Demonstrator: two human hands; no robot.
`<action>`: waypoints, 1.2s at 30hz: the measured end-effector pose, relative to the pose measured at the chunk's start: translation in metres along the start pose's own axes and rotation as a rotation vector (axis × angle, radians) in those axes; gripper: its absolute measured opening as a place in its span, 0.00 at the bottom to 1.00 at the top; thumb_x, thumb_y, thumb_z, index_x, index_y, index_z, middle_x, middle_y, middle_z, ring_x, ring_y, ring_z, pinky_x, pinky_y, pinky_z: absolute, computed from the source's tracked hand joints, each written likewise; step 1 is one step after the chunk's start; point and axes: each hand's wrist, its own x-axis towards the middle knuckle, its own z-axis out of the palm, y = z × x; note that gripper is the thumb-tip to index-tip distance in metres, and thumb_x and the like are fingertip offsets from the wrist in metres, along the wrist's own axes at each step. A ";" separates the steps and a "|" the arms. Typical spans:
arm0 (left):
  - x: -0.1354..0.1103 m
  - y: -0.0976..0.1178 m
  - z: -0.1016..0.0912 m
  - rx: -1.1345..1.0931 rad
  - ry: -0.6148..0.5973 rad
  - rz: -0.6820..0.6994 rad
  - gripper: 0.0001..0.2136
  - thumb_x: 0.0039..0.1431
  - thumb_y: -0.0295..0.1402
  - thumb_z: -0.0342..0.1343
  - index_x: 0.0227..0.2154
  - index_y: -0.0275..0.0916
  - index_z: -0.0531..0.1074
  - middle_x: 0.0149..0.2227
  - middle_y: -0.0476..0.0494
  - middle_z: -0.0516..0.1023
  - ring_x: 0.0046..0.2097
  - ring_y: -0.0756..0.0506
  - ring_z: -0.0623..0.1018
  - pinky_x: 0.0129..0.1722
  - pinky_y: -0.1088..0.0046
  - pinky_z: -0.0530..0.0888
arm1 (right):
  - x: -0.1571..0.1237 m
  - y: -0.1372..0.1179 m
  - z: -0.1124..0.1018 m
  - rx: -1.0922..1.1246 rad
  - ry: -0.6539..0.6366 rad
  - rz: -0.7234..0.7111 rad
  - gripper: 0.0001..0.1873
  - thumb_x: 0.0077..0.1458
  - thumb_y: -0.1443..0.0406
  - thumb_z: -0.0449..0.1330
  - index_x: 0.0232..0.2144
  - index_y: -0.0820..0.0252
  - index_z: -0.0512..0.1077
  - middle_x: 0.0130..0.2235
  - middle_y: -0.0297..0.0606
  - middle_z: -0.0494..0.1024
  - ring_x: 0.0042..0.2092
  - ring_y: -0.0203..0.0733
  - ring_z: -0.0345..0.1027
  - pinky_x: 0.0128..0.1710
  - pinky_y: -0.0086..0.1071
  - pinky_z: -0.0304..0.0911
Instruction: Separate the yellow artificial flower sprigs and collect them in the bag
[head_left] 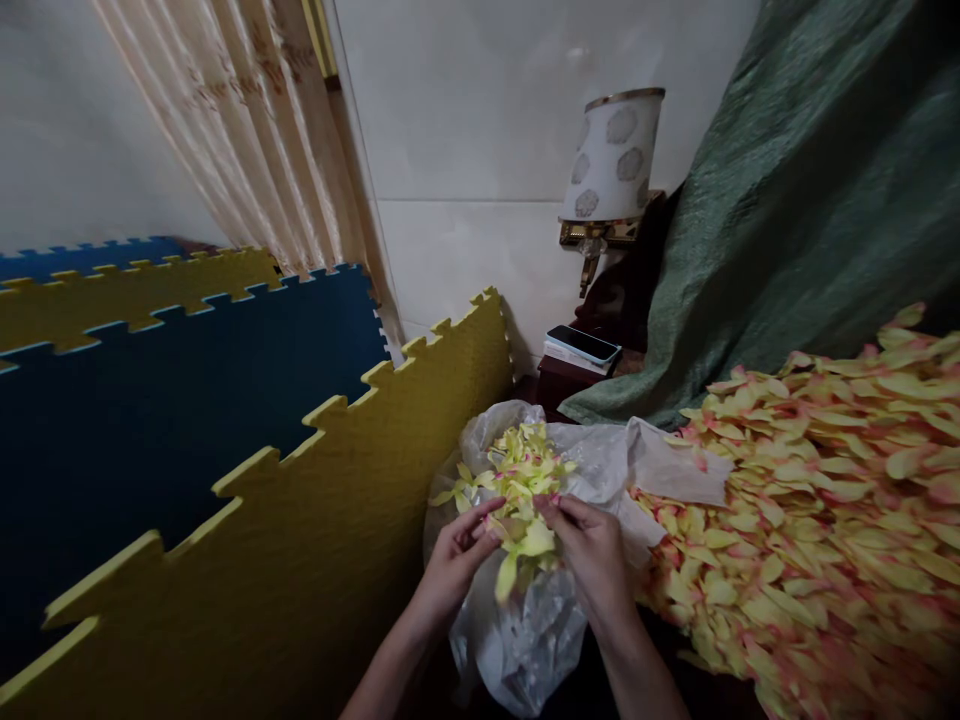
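Note:
Yellow-green artificial flowers point(527, 460) with pink centres lie heaped on a clear plastic bag point(517, 640) in front of me. Over the near side of this heap, my left hand point(461, 550) pinches the edge of a flower point(517, 535) between thumb and fingers. Opposite it, my right hand point(589, 545) pinches at the same flower's other side, its fingertips close to a pink part. The exact piece under each fingertip is small and partly covered. To the right spreads a big pile of loose yellow and pink petals point(817, 500).
Yellow point(360, 480) and blue point(187, 400) interlocking foam mats stand upright on the left. A phone point(583, 344) rests on a white box beyond the bag. Green fabric point(735, 230) hangs behind the petals, near a wall lamp point(615, 155). A beige curtain point(262, 130) hangs at the back left.

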 end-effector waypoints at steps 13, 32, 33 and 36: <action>-0.003 -0.007 0.002 0.060 0.203 -0.070 0.17 0.33 0.41 0.74 0.20 0.32 0.79 0.18 0.46 0.77 0.20 0.52 0.71 0.22 0.79 0.65 | 0.035 -0.016 -0.005 -0.214 -0.083 -0.128 0.08 0.40 0.61 0.69 0.28 0.56 0.80 0.34 0.39 0.78 0.31 0.41 0.68 0.32 0.34 0.64; -0.011 -0.008 0.005 0.182 0.025 -0.025 0.14 0.41 0.41 0.71 0.28 0.35 0.84 0.22 0.42 0.80 0.23 0.50 0.72 0.24 0.77 0.66 | -0.015 0.000 -0.001 0.245 -0.213 0.204 0.16 0.38 0.53 0.71 0.26 0.59 0.81 0.27 0.43 0.82 0.29 0.45 0.76 0.29 0.34 0.70; -0.011 -0.010 0.005 0.163 0.040 -0.022 0.15 0.42 0.41 0.70 0.29 0.35 0.84 0.23 0.42 0.80 0.23 0.50 0.73 0.25 0.77 0.67 | -0.016 0.001 0.000 0.215 -0.186 0.177 0.15 0.40 0.54 0.71 0.26 0.59 0.81 0.28 0.43 0.83 0.30 0.45 0.76 0.30 0.34 0.70; -0.007 -0.011 0.006 0.120 0.147 -0.004 0.15 0.40 0.41 0.71 0.27 0.34 0.83 0.21 0.44 0.78 0.23 0.50 0.72 0.25 0.77 0.67 | -0.014 0.005 -0.001 0.119 -0.063 0.080 0.11 0.44 0.57 0.68 0.27 0.58 0.81 0.31 0.43 0.82 0.35 0.47 0.76 0.37 0.38 0.70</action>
